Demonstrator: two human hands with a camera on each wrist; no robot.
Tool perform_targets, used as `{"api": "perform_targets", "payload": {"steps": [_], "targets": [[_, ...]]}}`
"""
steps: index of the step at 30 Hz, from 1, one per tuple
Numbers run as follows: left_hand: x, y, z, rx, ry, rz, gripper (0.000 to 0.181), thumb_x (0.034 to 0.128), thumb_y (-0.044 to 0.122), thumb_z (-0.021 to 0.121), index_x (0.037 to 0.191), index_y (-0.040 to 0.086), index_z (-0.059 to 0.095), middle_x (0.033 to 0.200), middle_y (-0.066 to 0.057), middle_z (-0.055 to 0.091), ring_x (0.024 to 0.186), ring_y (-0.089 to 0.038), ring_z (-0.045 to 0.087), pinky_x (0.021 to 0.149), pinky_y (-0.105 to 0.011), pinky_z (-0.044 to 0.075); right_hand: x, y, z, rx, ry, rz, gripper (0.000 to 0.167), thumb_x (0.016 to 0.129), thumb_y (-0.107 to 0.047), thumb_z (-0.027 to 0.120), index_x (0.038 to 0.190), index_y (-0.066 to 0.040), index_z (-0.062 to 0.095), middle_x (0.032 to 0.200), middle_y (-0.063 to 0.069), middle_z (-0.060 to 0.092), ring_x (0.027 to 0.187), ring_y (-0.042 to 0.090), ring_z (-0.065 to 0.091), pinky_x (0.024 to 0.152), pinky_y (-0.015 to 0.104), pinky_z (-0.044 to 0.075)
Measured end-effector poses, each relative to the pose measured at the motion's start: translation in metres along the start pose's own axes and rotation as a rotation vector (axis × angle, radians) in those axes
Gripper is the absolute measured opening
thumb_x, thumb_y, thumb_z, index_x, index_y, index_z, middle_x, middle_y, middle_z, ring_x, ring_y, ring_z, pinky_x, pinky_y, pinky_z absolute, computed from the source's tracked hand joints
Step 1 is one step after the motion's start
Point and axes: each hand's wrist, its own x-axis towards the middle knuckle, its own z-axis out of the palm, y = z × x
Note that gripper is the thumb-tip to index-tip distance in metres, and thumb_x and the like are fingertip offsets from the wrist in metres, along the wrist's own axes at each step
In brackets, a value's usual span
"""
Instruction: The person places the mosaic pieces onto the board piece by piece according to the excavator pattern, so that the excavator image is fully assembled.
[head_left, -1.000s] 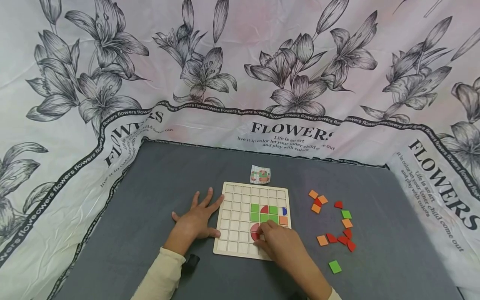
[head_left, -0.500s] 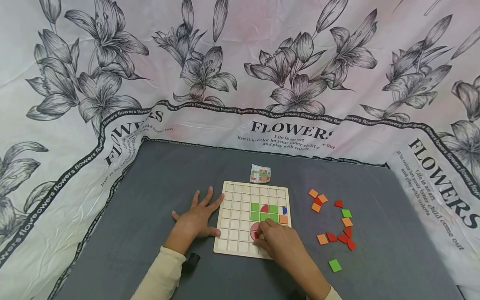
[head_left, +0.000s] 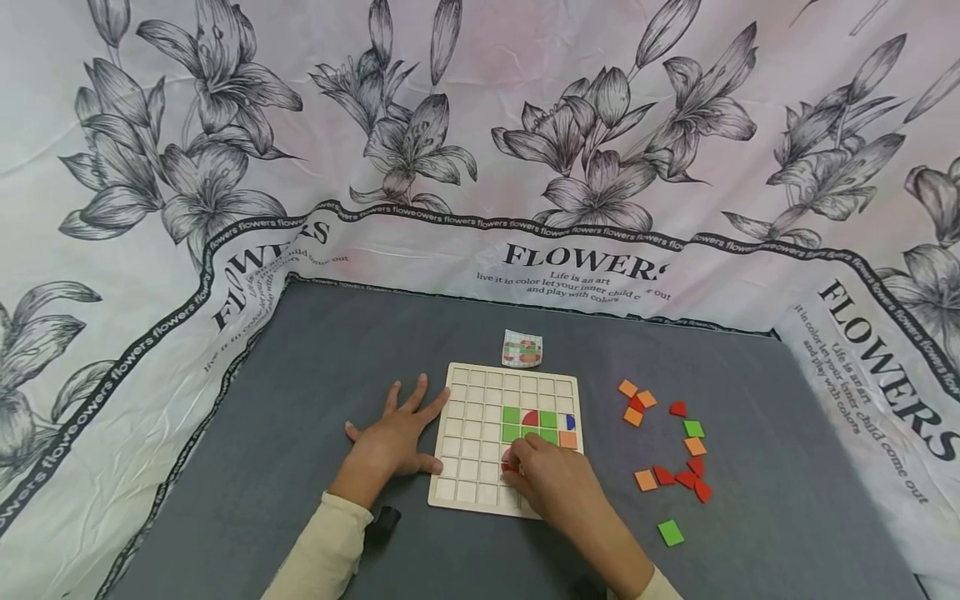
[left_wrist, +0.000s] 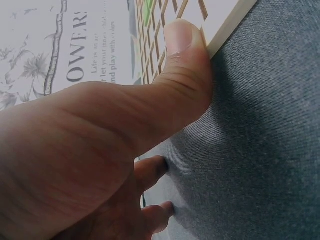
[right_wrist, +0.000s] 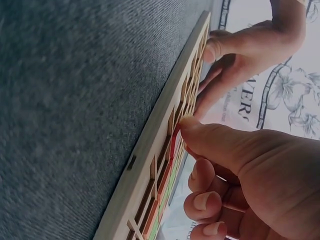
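The grid board point(head_left: 468, 453) is smooth, pale wood; the grey cover point(head_left: 360, 333), matt woven cloth; the card point(head_left: 522, 349), apparently paper.

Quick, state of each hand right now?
Left hand: open, fingers spread, thumb touching the wooden board.
Right hand: closed, pinching a red piece at the board.

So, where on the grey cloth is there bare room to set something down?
Bare grey cloth lies left of the left hand, up to the flowered curtain, and right of the loose pieces. A narrower strip runs between the board and these pieces. It is crowded at the right hand, over the board, and among the pieces.
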Motion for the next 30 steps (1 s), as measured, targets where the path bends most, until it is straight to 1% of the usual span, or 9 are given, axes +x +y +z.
{"api": "perform_targets", "payload": {"steps": [4,8,12,17,21,27,30], "targets": [[0.000,0.001,0.000,0.003,-0.002,0.001,0.108,0.0832,0.043,0.089,0.170,0.039,0.024,0.179,0.002,0.006,0.164,-0.038,-0.001,0.099,-0.097,0.015,0.001,0.000,0.001,-0.001,-0.015,0.005,0.025,0.085,-0.030,0.092,0.090,-0.020,0.070,0.078,-0.009,0.057,0.058,0.004,0.045,0.050,0.021,0.039],[0.000,0.003,-0.001,0.000,0.001,-0.003,0.108,0.0829,0.043,0.090,0.170,0.038,0.025,0.179,0.002,0.006,0.164,-0.038,-0.001,0.099,-0.097,0.015,0.002,0.002,0.001,0.028,-0.023,0.006,0.024,0.088,-0.030,0.090,0.091,-0.020,0.069,0.078,-0.009,0.058,0.059,0.003,0.045,0.050,0.020,0.039],[0.000,0.003,-0.002,-0.002,0.004,-0.003,0.109,0.0827,0.043,0.090,0.170,0.038,0.025,0.179,0.002,0.006,0.164,-0.038,0.000,0.098,-0.098,0.014,0.001,0.006,0.000,0.045,-0.012,0.014,0.020,0.092,-0.032,0.086,0.091,-0.020,0.070,0.079,-0.010,0.057,0.061,0.002,0.046,0.052,0.021,0.040],[0.001,0.002,-0.001,-0.005,0.009,0.003,0.109,0.0824,0.043,0.090,0.170,0.038,0.025,0.179,0.002,0.007,0.164,-0.038,0.000,0.098,-0.098,0.014,0.000,0.016,-0.004,0.021,0.021,0.035,0.021,0.093,-0.034,0.084,0.090,-0.020,0.069,0.077,-0.013,0.054,0.061,0.001,0.045,0.051,0.022,0.040],[0.002,0.001,0.000,-0.003,0.006,0.003,0.109,0.0824,0.043,0.090,0.170,0.038,0.025,0.179,0.002,0.006,0.164,-0.038,0.000,0.098,-0.098,0.014,-0.001,0.026,-0.009,0.007,0.046,0.078,0.021,0.093,-0.033,0.084,0.088,-0.020,0.069,0.075,-0.013,0.053,0.059,0.002,0.045,0.049,0.023,0.039],[0.001,0.000,0.000,-0.009,0.002,0.001,0.110,0.0823,0.042,0.090,0.170,0.038,0.024,0.179,0.002,0.006,0.164,-0.038,-0.001,0.099,-0.098,0.013,-0.002,0.046,-0.018,0.003,0.083,0.167,0.020,0.091,-0.024,0.085,0.086,-0.016,0.067,0.072,-0.007,0.053,0.055,0.007,0.044,0.045,0.026,0.038],[0.001,0.000,0.000,-0.012,0.002,0.000,0.109,0.0823,0.042,0.090,0.170,0.038,0.025,0.179,0.002,0.006,0.164,-0.039,-0.001,0.099,-0.098,0.013,-0.003,0.059,-0.023,-0.019,0.092,0.214,0.020,0.092,-0.024,0.084,0.087,-0.015,0.066,0.071,-0.005,0.052,0.052,0.009,0.042,0.043,0.027,0.036]]}}
